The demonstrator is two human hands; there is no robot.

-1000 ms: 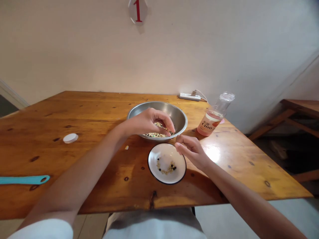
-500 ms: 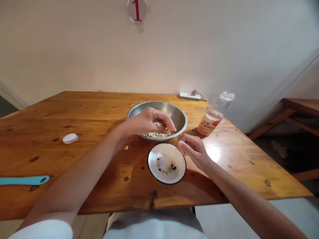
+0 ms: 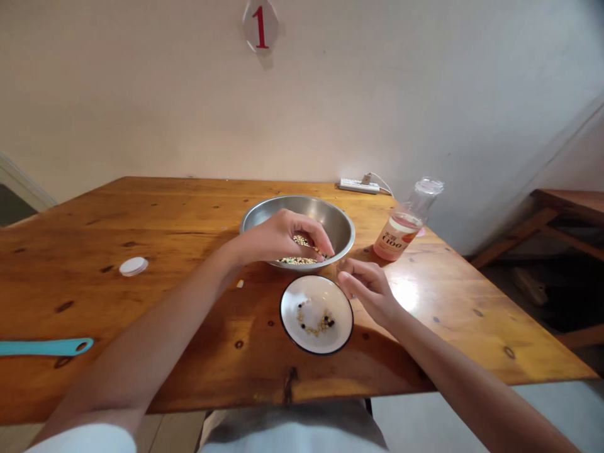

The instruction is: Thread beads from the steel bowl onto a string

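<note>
My left hand (image 3: 290, 237) reaches over the near side of a steel bowl (image 3: 340, 236), palm down. Its thumb and fingertips are closed together above small cream, black and green beads (image 3: 297, 260) in the bowl; what they grip is too small to tell. My right hand (image 3: 365, 283) is pinched shut beside the bowl's near right rim, on something I cannot make out. Below the hands sits a white dish with a dark rim (image 3: 306, 345). A curved row of small cream and black beads (image 3: 315, 328) lies in it; whether a thread joins them I cannot tell.
A bottle of pink drink (image 3: 396, 233) stands uncapped right of the bowl. A power strip (image 3: 358, 185) lies by the wall. On the left are a white cap (image 3: 133, 266) and a turquoise handle (image 3: 47, 347). A small pale scrap (image 3: 240, 284) lies left of the dish.
The whole view has shifted slightly, so everything sits a little lower. Both hands keep nearly the same places; the left fingertips look slightly closer to the right hand.
</note>
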